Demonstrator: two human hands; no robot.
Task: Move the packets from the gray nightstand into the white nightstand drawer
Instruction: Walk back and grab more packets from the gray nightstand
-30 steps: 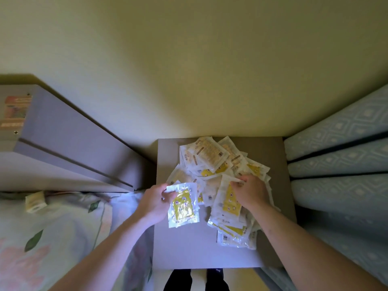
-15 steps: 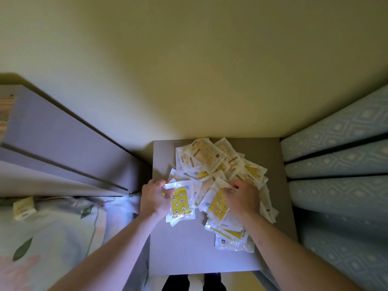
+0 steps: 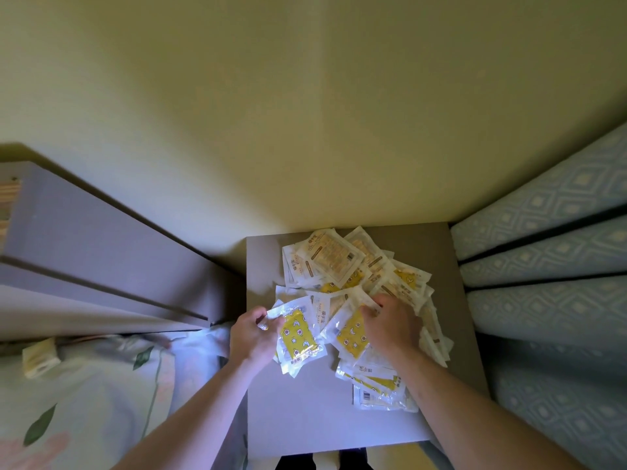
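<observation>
Glossy yellow packet (image 3: 298,334) pinched in left hand (image 3: 252,337); right hand (image 3: 390,325) apparently grips a crinkly pile packet (image 3: 351,334).

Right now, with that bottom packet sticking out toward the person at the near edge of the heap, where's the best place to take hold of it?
Probably its near edge, pinched from the person's side. The bottom packet lies flat on the nightstand with that edge free, while its far end is buried under the heap. The right hand is closest.
</observation>
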